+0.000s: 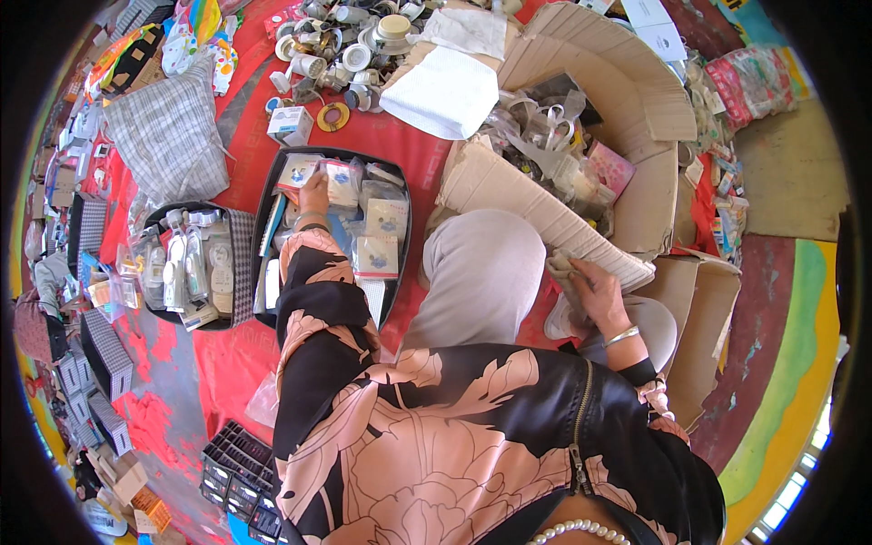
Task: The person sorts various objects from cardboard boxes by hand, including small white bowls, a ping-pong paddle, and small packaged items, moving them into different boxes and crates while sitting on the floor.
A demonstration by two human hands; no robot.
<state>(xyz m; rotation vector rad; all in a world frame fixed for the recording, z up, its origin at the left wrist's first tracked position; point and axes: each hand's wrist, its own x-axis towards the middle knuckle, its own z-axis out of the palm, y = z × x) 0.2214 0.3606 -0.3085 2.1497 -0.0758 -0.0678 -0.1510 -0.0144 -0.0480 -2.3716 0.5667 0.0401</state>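
My left hand [313, 196] reaches into a black bin [405, 213], its fingers closed at the edge of a small white packet [298, 170]. Similar packets with a blue picture, one of them a white packet [341, 184], lie around it in the bin. Over my right knee, my right hand [599, 295] is closed around a crumpled beige cloth [565, 270]. Beside it stands a big open cardboard box [545, 202], filled with clear bags and mixed small goods. The fingertips of my left hand are small and partly hidden.
A second dark bin [242, 263] with bottles in bags stands left of the first. Lamp-like round parts [356, 58] are heaped at the far side, near a small white box [291, 125]. A checked cushion [170, 127] lies far left; an open carton [695, 318] is at right.
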